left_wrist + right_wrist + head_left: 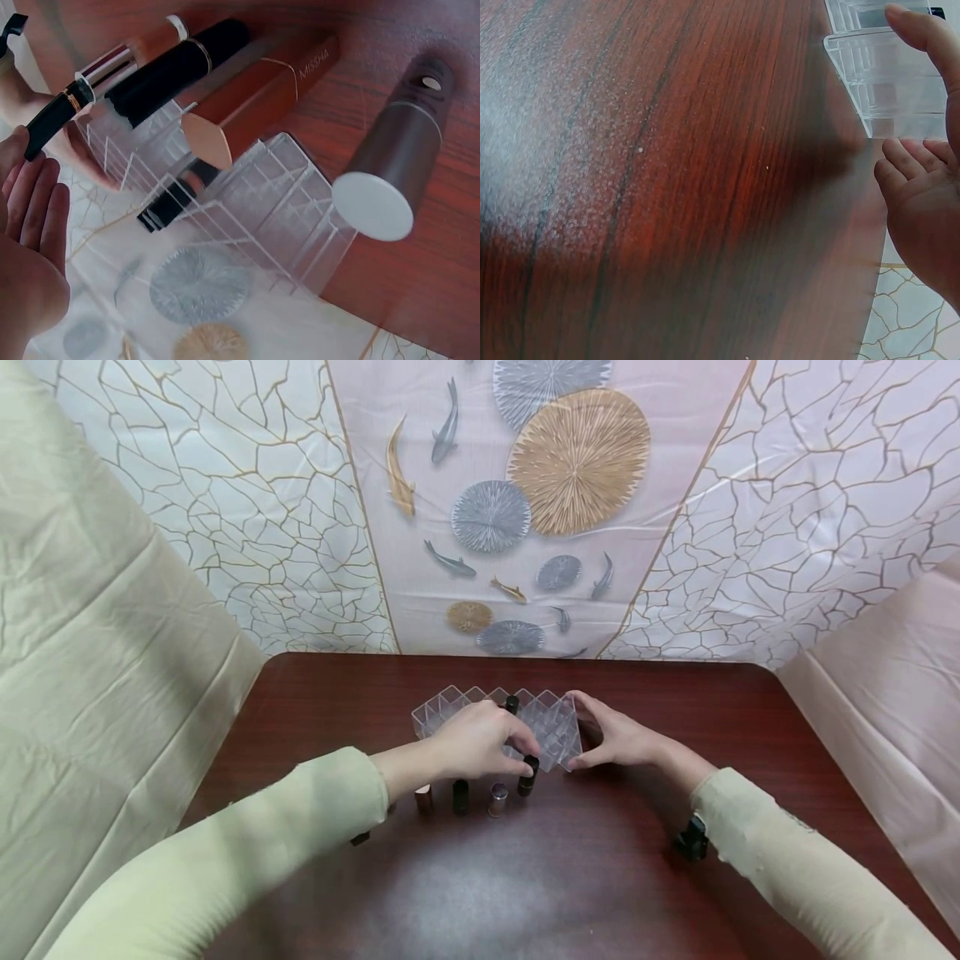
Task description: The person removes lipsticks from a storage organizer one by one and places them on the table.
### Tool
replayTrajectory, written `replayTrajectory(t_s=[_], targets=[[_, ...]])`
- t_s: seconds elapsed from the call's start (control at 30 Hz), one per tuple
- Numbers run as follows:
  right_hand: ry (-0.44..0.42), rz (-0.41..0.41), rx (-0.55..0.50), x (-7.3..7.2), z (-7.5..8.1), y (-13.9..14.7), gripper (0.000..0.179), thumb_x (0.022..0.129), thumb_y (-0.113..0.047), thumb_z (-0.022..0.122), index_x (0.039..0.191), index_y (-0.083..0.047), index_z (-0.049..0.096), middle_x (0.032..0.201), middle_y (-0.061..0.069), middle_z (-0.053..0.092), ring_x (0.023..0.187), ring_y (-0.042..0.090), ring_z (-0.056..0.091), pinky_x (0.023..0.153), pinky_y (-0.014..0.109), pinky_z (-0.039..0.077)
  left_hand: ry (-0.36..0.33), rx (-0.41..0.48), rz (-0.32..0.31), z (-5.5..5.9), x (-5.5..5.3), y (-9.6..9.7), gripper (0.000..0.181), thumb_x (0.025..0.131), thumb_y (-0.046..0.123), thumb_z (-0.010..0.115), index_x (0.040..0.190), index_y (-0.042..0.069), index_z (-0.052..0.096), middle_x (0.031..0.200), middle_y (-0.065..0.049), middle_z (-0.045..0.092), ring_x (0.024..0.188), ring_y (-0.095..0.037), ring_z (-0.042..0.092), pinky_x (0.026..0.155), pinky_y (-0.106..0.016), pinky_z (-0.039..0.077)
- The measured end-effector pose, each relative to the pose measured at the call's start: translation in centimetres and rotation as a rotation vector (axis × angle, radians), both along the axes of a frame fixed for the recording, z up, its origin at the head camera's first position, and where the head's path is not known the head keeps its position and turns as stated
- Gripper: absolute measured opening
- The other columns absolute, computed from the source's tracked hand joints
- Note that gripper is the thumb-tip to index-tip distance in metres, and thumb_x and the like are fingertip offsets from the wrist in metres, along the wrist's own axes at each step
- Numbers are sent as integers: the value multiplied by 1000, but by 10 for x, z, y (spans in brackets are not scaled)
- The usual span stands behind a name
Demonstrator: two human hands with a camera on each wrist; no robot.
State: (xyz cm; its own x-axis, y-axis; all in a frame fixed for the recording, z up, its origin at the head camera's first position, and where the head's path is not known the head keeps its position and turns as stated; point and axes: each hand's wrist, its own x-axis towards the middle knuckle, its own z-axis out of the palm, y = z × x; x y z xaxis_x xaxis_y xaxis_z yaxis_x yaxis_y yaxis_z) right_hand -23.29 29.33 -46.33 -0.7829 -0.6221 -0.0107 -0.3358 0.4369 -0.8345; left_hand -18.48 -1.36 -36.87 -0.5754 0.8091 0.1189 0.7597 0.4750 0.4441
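A clear plastic lipstick organizer (558, 727) with slanted rows of slots sits on the table. One black-capped lipstick (512, 704) stands in a slot toward its back. In front of the organizer, my left hand (480, 743) pinches a black lipstick tube with a gold band (51, 124) between thumb and fingertips. My right hand (622, 739) grips the organizer's right end, thumb at the front corner and fingers at the back. Nearer me stand a copper MISSHA lipstick (247, 105), a black tube (176, 71), a tube with a shiny silver band (109, 67) and a grey-brown tube with a pale end (397, 154).
The dark red wooden table (480, 885) has a glossy, reflective surface. A patterned cloth (487, 602) hangs behind its far edge, and beige fabric (97, 635) rises at the sides. A black device (692, 839) is at the right wrist.
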Motion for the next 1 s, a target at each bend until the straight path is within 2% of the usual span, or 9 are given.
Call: replayTrajectory(t_s=[0.13,0.23,0.33,0.6,0.8,1.0], targets=[[-5,11,-24,1,1,0,99,77,-8,97,153,2,34,149,20,59,146,36,50,119,22,34,7,-6,-16,-6,1,6,21,89,27,89,108,22,85,100,11,82,95,-1,75,82,-24,57],[-5,12,-23,1,2,0,99,77,-8,97,154,1,34,150,20,59,147,37,49,118,20,34,10,-25,-13,-9,1,9,20,89,28,89,108,25,85,100,13,82,95,1,74,81,-25,57],[-8,7,-15,1,2,0,100,78,-8,96,155,1,33,153,22,56,149,39,47,120,26,34,8,-46,2,-11,2,11,20,89,29,89,107,25,85,100,14,82,95,1,74,81,-26,57],[-39,4,-17,1,3,-1,98,79,-2,94,155,1,32,151,21,57,148,37,49,124,54,31,2,-78,19,-17,4,16,20,89,27,89,108,24,85,101,13,82,97,-1,75,84,-28,59],[-70,12,-38,2,4,-2,97,80,1,92,155,1,31,150,21,58,146,37,50,123,59,31,-8,-71,18,-22,6,18,20,88,26,89,107,23,85,100,12,82,95,-2,75,85,-28,59],[-71,3,-38,2,3,0,101,81,-1,92,158,3,27,157,25,51,151,41,43,124,62,29,0,-98,37,-23,9,19,19,88,28,89,106,25,85,100,14,82,95,-2,75,83,-27,59]])
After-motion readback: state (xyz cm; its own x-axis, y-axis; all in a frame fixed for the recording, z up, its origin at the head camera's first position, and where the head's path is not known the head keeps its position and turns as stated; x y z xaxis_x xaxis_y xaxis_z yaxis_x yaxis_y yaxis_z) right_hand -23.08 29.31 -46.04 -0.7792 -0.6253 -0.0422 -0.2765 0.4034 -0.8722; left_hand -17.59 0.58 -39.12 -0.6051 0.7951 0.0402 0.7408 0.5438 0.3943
